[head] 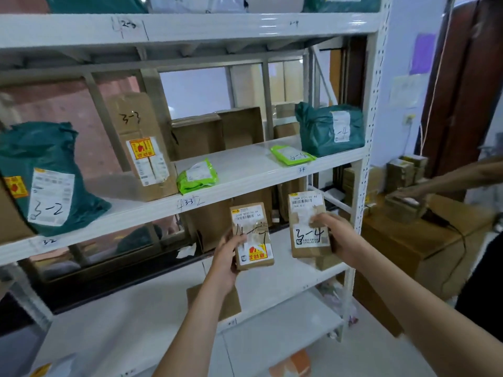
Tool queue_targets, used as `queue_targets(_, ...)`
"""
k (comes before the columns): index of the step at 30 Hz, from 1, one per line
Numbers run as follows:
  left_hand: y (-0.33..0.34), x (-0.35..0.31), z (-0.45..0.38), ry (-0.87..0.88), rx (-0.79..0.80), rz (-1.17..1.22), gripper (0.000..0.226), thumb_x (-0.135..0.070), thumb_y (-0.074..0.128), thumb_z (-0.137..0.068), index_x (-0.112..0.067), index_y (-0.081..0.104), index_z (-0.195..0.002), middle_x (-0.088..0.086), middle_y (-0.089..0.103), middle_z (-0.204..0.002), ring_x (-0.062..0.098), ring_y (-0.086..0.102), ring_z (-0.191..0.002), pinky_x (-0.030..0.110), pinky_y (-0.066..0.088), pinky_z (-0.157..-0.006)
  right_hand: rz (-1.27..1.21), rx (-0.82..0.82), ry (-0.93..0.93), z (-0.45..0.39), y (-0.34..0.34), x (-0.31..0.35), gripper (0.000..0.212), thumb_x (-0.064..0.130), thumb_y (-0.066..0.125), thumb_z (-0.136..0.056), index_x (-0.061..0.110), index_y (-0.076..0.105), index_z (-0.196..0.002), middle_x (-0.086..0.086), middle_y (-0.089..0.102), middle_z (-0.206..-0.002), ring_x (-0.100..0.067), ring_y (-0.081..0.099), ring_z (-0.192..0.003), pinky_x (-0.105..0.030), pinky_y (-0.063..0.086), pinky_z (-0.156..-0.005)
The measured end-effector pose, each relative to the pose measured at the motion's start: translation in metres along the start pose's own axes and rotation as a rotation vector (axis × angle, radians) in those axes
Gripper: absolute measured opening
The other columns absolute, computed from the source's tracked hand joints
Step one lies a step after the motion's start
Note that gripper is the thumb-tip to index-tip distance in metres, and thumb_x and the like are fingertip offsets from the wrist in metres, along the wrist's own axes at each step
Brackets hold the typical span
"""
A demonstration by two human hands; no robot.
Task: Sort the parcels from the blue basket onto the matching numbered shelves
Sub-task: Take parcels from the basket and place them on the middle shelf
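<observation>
Cardboard looks stiff and light; our right hand point(336, 235) pinches the box marked 3-4 point(309, 225) by its right edge, our left hand point(228, 257) grips a second box point(253, 236) low; both below the 3-4 shelf point(272, 170).

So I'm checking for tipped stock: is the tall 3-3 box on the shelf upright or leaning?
Leaning. The 3-3 box stands on end on the shelf, its top tilted left against the frame behind.
</observation>
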State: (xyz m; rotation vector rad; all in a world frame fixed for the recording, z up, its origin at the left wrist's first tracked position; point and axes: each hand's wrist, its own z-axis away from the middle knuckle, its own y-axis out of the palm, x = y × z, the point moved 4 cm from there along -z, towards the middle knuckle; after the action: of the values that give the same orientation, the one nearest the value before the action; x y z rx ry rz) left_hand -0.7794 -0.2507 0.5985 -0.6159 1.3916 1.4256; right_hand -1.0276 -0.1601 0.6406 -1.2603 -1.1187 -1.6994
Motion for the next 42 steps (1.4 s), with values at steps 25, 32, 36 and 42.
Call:
queue_targets(25,0.090,-0.122,-0.170,0.312,0.057,0.018,0.051,-0.008,0.064,-0.090,-0.031,0.055,-0.134,0.004,0.073,-0.119,0.029,0.069,-0.109,0.047,0.056,-0.088,0.690,0.361,-0.336,-0.274,0.061,0.203,0.086,0.009,0.087,-0.071,0.030,0.038,-0.138,0.000,0.059,-0.127,-0.021,0.063,-0.112,-0.043,0.056,-0.096)
queue_targets(32,0.100,-0.115,-0.163,0.383,-0.020,0.040,0.051,-0.006,0.063,-0.089,-0.027,0.055,-0.135,0.006,0.071,-0.122,0.029,0.069,-0.111,0.048,0.055,-0.091,0.685,0.493,-0.288,-0.297,0.058,0.195,0.091,0.011,0.086,-0.072,0.030,0.034,-0.145,0.001,0.060,-0.129,-0.022,0.064,-0.115,-0.045,0.054,-0.099)
queue_targets(36,0.101,-0.111,-0.160,0.401,-0.087,0.048,0.052,-0.008,0.063,-0.090,-0.028,0.054,-0.137,0.005,0.070,-0.124,0.029,0.067,-0.114,0.047,0.056,-0.090,0.617,0.519,-0.295,-0.304,0.066,0.189,0.093,0.021,0.092,-0.058,0.029,0.044,-0.138,0.001,0.064,-0.128,-0.022,0.066,-0.113,-0.048,0.055,-0.096)
queue_targets(42,0.098,-0.109,-0.152,0.415,-0.137,0.037,0.051,-0.009,0.062,-0.091,-0.026,0.053,-0.138,0.007,0.070,-0.125,0.031,0.066,-0.115,0.047,0.056,-0.089,0.735,0.582,-0.342,-0.304,0.070,0.188,0.085,0.016,0.084,-0.076,0.024,0.037,-0.145,0.001,0.061,-0.131,-0.021,0.062,-0.118,-0.045,0.048,-0.106)
